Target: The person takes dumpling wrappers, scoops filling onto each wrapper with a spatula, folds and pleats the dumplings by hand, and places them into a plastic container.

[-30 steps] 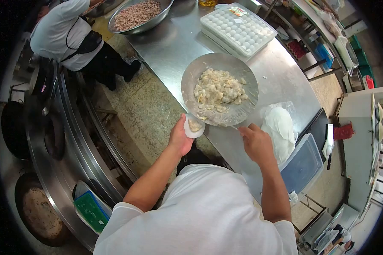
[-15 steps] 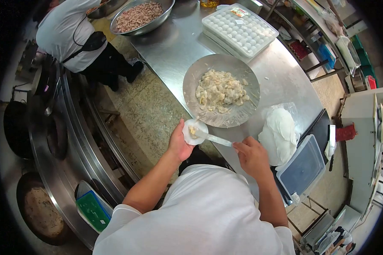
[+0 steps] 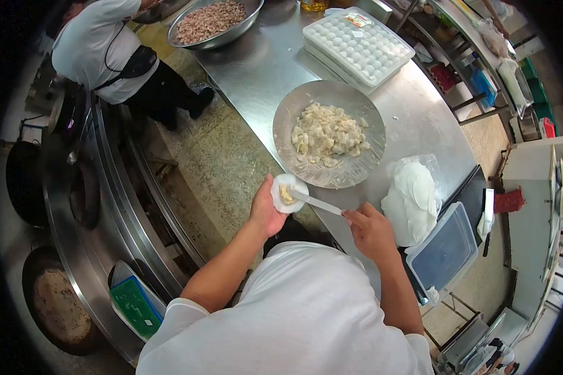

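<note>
A round white dough wrapper (image 3: 298, 185) lies in my left hand (image 3: 266, 209), whose fingers cup it from below. Pale, lumpy filling (image 3: 286, 195) sits at the wrapper's middle. My right hand (image 3: 371, 231) grips a flat, pale spatula (image 3: 322, 205) by its end, and the blade's tip touches the filling. Just beyond both hands is a wide metal bowl (image 3: 284, 128) with a heap of pale, chunky filling (image 3: 330, 134). To the right of my right hand rests a large mound of white dough (image 3: 411, 203) on plastic film.
Lidded boxes of white balls (image 3: 363, 50) stand at the table's (image 3: 244, 75) far side. A bowl of reddish-brown filling (image 3: 247, 28) is at far left, near another person (image 3: 100, 53). A clear lid (image 3: 441, 247) lies at right; woks (image 3: 59, 303) line the left.
The spatula has shifted slightly on the wrapper, and more of the filling shows now. Both hands stay nearly in place. The other person's arm has moved, and the view has shifted a little.
</note>
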The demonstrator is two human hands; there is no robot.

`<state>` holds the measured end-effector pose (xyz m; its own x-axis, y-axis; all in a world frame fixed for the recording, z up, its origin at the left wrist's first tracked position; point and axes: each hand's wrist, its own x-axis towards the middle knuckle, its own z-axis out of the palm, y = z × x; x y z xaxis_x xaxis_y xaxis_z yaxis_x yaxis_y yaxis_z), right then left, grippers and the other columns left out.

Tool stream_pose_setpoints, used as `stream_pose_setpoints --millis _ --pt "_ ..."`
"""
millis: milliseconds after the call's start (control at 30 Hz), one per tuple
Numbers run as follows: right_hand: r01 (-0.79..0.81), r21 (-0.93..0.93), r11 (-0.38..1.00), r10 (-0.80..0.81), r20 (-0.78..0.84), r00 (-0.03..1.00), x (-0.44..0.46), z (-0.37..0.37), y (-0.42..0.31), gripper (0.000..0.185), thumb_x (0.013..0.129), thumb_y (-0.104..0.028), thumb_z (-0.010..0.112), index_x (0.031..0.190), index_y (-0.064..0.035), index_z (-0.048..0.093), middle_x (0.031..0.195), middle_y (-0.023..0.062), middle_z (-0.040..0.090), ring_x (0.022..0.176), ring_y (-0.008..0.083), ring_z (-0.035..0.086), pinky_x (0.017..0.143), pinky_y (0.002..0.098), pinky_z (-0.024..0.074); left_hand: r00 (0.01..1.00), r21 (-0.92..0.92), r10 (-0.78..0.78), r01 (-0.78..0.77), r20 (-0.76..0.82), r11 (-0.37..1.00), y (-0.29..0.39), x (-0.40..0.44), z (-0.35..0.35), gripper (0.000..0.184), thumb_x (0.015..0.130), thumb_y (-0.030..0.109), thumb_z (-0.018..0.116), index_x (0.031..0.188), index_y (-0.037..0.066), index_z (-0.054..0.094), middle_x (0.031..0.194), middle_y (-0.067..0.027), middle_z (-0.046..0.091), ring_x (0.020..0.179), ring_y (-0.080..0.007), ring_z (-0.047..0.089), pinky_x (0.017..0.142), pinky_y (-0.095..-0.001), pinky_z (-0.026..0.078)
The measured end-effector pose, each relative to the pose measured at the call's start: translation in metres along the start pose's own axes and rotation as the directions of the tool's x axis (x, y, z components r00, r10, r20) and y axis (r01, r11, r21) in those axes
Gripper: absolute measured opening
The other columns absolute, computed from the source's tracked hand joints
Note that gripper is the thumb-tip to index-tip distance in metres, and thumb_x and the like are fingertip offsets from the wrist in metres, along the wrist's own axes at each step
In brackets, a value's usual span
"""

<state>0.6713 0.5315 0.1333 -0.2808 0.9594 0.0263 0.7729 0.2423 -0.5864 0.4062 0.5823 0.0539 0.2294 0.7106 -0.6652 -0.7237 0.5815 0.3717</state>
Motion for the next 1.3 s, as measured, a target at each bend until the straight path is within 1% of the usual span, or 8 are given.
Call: stream_pose_setpoints --millis 333,500,700,800,900,1133,1200,1300 --pt "0.089 -0.09 0.992 -0.093 -0.045 0.995 0.007 -0.047 -0.016 0.021 0.081 -0.003 0.069 0.098 -0.0133 0.075 0.085 0.0064 0.062 0.074 0.0266 0.065 0.065 0.0398 0.0527 0.981 0.125 -0.001 -0.024 0.192 0.992 0.012 -0.023 0.02 0.059 0.107 0.052 0.04 0.134 0.002 0.055 0.131 -0.0116 0.064 0.123 -0.0257 0.061 0.107 -0.0414 0.047" --pt "-0.067 -0.115 0.991 0.044 -0.191 0.981 0.011 -0.076 -0.02 0.021 0.081 0.0 0.068 0.098 -0.0109 0.074 0.083 0.008 0.063 0.072 0.0279 0.066 0.064 0.0392 0.0529 0.981 0.075 0.102 -0.116 0.165 0.99 0.023 -0.026 0.037 0.06 0.106 0.053 0.042 0.135 0.002 0.055 0.131 -0.0117 0.064 0.123 -0.0263 0.061 0.106 -0.0418 0.047" --pt "0.079 0.012 0.997 -0.077 -0.112 0.991 0.016 -0.061 -0.014 0.022 0.081 -0.002 0.068 0.1 -0.0118 0.073 0.085 0.008 0.063 0.073 0.0281 0.066 0.064 0.0386 0.0531 0.951 0.154 0.042 -0.092 0.305 0.984 0.022 -0.025 0.044 0.062 0.105 0.055 0.042 0.134 0.002 0.055 0.131 -0.012 0.064 0.123 -0.0267 0.061 0.106 -0.0413 0.047" --pt "0.094 0.009 0.996 -0.093 -0.061 0.994 0.012 -0.06 -0.009 0.021 0.081 -0.003 0.069 0.098 -0.0124 0.074 0.085 0.0071 0.064 0.073 0.0271 0.066 0.064 0.0383 0.0529 0.967 0.18 0.028 -0.076 0.253 0.981 0.021 -0.027 0.043 0.064 0.106 0.055 0.04 0.134 0.001 0.055 0.131 -0.0128 0.064 0.123 -0.0265 0.061 0.107 -0.0414 0.047" --pt "0.035 0.01 0.999 -0.033 -0.168 0.985 0.011 -0.06 -0.011 0.019 0.08 -0.003 0.069 0.096 -0.0123 0.074 0.083 0.0065 0.063 0.072 0.026 0.065 0.063 0.0379 0.0524 0.971 0.192 0.01 -0.057 0.24 0.98 0.019 -0.028 0.041 0.064 0.106 0.055 0.04 0.134 0.0 0.055 0.131 -0.0132 0.064 0.121 -0.0271 0.062 0.106 -0.0415 0.048" --pt "0.163 -0.01 0.987 -0.163 -0.13 0.978 0.013 -0.065 -0.004 0.018 0.078 -0.003 0.07 0.093 -0.0121 0.074 0.079 0.006 0.062 0.069 0.0254 0.064 0.06 0.0377 0.0514 0.982 0.131 -0.052 0.028 0.182 0.991 0.022 -0.027 0.043 0.061 0.107 0.052 0.038 0.136 0.0 0.053 0.132 -0.0148 0.063 0.124 -0.0276 0.061 0.107 -0.042 0.048" --pt "0.204 -0.003 0.979 -0.203 -0.128 0.971 0.015 -0.066 -0.004 0.019 0.078 -0.003 0.07 0.093 -0.0124 0.074 0.078 0.006 0.062 0.069 0.0253 0.064 0.06 0.0377 0.0514 0.94 0.111 -0.159 0.131 0.303 0.985 0.024 -0.024 0.042 0.06 0.108 0.051 0.037 0.137 0.0 0.051 0.133 -0.015 0.062 0.123 -0.0281 0.061 0.107 -0.0431 0.049" --pt "0.196 -0.123 0.973 -0.21 -0.116 0.971 0.019 -0.068 -0.005 0.021 0.077 -0.002 0.07 0.094 -0.0131 0.075 0.08 0.0068 0.062 0.071 0.026 0.065 0.06 0.0387 0.0514 0.958 0.126 -0.111 0.08 0.263 0.989 0.023 -0.029 0.05 0.061 0.107 0.052 0.041 0.135 -0.001 0.053 0.132 -0.0151 0.063 0.123 -0.0281 0.061 0.108 -0.0426 0.048"
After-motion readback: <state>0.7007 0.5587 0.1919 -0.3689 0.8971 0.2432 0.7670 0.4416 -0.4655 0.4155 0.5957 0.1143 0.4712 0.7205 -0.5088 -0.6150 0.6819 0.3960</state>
